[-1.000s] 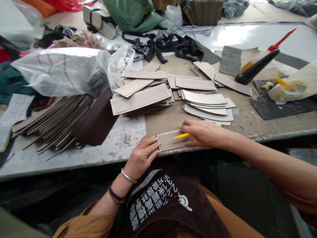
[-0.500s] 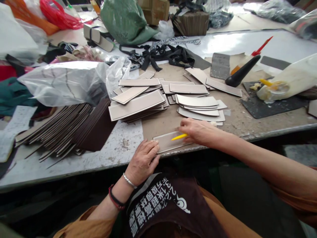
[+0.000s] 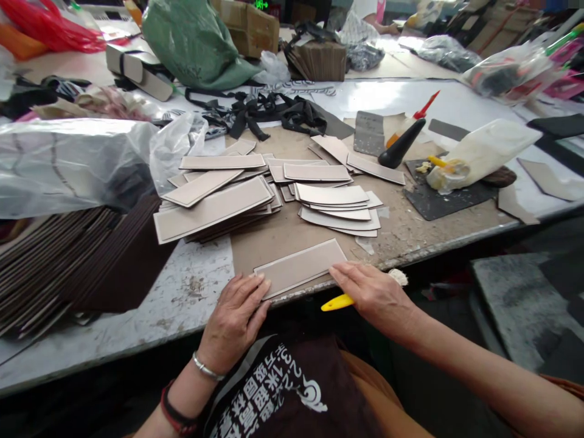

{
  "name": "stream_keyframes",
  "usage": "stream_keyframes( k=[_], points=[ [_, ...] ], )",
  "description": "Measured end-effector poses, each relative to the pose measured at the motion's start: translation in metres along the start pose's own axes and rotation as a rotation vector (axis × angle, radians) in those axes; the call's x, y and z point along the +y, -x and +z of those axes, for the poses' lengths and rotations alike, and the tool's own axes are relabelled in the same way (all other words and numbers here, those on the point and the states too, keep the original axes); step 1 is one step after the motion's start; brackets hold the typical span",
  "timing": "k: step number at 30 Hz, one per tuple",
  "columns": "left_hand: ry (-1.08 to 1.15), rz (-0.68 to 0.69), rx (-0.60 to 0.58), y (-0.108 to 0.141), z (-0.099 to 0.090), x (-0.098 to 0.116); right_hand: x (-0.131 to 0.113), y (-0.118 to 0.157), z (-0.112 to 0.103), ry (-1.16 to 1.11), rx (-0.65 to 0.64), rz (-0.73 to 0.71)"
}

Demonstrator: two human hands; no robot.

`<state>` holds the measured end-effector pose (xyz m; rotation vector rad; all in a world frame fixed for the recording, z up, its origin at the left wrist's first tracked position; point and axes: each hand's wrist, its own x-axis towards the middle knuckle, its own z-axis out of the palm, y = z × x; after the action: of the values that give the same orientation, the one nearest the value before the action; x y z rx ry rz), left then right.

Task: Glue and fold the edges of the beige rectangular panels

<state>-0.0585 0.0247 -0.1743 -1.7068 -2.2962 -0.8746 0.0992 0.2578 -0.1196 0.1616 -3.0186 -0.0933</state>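
A rectangular beige piece [image 3: 301, 266] with a pale border lies at the table's front edge. My left hand [image 3: 237, 313] rests on its left end with fingers stretched out, the tips pressing the corner. In my right hand [image 3: 376, 292] is a yellow-handled brush [image 3: 337, 302], its whitish bristles pointing back past the knuckles. The right fingertips touch the lower right corner of the beige piece. Just behind it are a stack of similar pieces [image 3: 214, 210] on the left and a smaller fanned stack [image 3: 337, 201] on the right.
At left stands a row of dark brown panels [image 3: 123, 255] beside clear plastic [image 3: 77, 161]. To the right, a whitish bottle [image 3: 483, 152] lies on a dark mat [image 3: 433, 198], near a black cone-shaped tool [image 3: 401, 145]. Black strips [image 3: 274, 112] and a green bag [image 3: 191, 45] are farther back.
My right hand has moved down and right along the beige piece, uncovering its right end, and the brush's bristles now show. My left hand stays on the left end. The view has shifted right.
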Motion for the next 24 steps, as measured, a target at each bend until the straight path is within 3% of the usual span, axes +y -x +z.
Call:
stream_keyframes(
  k=[11, 20, 24],
  points=[
    [-0.019, 0.008, -0.019, 0.0, 0.001, 0.0, -0.004, -0.01, 0.024, -0.02, 0.142, -0.072],
    [-0.018, 0.006, -0.032, 0.0, 0.002, -0.001, -0.006, -0.018, 0.032, -0.018, 0.095, -0.031],
    [-0.031, 0.004, -0.033, -0.005, 0.001, 0.002, 0.005, -0.021, 0.028, -0.129, 0.035, -0.029]
  ],
)
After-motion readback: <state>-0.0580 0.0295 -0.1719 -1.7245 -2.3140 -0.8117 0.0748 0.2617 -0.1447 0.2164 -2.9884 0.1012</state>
